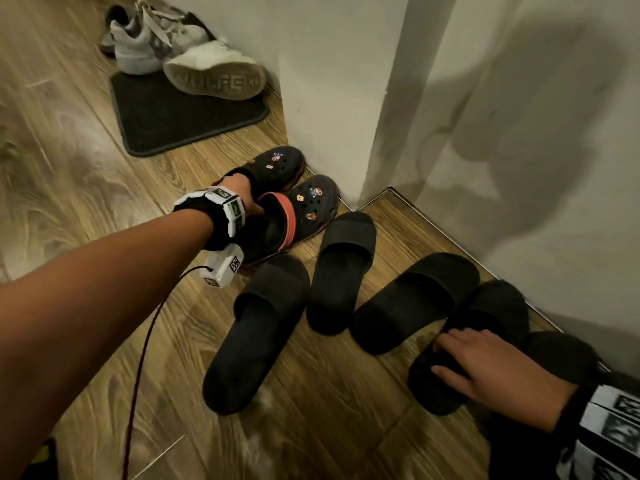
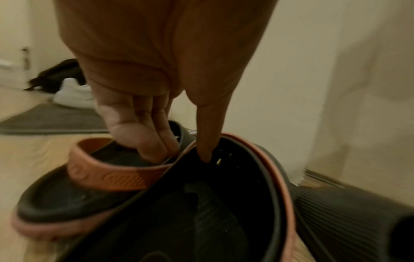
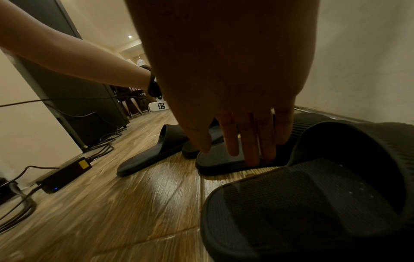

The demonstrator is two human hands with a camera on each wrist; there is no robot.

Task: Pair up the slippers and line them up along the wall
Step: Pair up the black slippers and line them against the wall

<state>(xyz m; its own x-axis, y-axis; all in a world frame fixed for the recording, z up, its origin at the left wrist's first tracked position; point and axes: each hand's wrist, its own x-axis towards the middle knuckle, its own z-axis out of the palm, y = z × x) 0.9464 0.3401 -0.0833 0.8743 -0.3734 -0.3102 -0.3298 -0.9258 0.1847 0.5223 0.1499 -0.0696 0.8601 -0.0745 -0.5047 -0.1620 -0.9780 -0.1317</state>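
Right hand (image 1: 491, 368) sits lowest in the head view, palm down over the rightmost black slide (image 1: 474, 344). Its fingers (image 3: 251, 141) are spread and nearly straight; in the right wrist view the tips press on the heel of a neighbouring slide (image 3: 224, 159), and nothing is gripped. Which slide they touch differs between the two views, so the contact cannot be fixed for certain.

Four black slides lie on the wood floor (image 1: 86, 188). Two at the right are close together, toes angled toward the wall (image 1: 554, 168). Two more stand to their left: one (image 1: 343, 271) with its toe near the wall corner, the other (image 1: 256, 330) set further back from the wall, not level with its mate.

Left hand (image 1: 247, 199) reaches out to a pair of dark clogs with orange straps and small charms, their toes just beside the wall corner. Left wrist view: three fingers (image 2: 143, 134) are tucked inside the far clog (image 1: 273, 164), the thumb inside the near clog (image 1: 304, 209), pinching the two inner edges together. The near clog is tilted.

Further back, white sneakers (image 1: 173, 39) lie jumbled on a dark mat (image 1: 173, 123) by the wall.
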